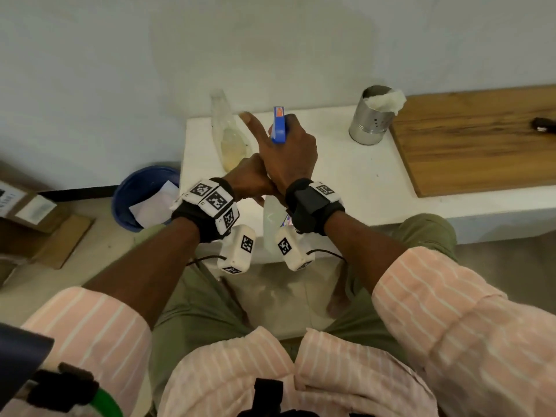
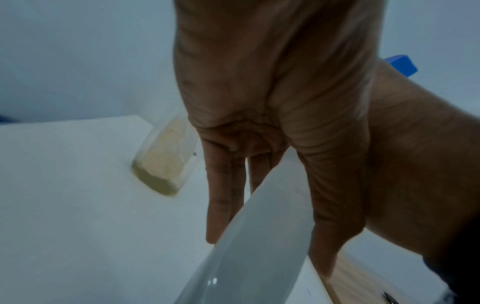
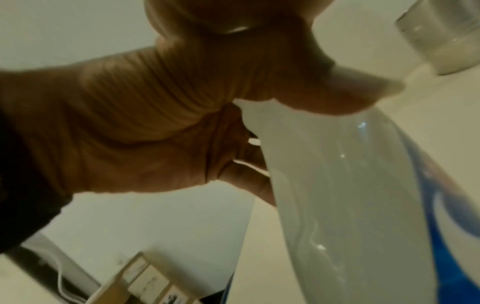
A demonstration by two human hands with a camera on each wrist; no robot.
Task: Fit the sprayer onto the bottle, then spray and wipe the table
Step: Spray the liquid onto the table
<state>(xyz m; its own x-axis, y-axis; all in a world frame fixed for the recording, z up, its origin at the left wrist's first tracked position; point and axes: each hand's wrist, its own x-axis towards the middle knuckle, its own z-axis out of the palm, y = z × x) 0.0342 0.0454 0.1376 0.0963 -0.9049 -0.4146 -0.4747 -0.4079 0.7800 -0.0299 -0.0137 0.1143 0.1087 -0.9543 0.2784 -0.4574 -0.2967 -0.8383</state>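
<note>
A white spray bottle (image 1: 270, 224) with a blue label (image 3: 465, 236) is held tilted above the near edge of the white table (image 1: 346, 176). My left hand (image 1: 249, 176) grips its upper body, fingers (image 2: 223, 195) on one side and thumb on the other. My right hand (image 1: 288, 152) crosses over the left and grips the blue sprayer head (image 1: 278, 127) at the bottle's top, index finger stretched out towards the far left. The bottle's neck is hidden under both hands. A white cloth (image 1: 388, 99) is stuffed in a metal can (image 1: 371, 118) at the back.
A clear bottle with yellowish liquid (image 1: 225, 136) stands at the table's far left, just beyond my hands. A wooden board (image 1: 481, 139) with a small dark object (image 1: 543, 124) covers the right. On the floor at left are a blue bucket (image 1: 144, 197) and cardboard boxes (image 1: 30, 212).
</note>
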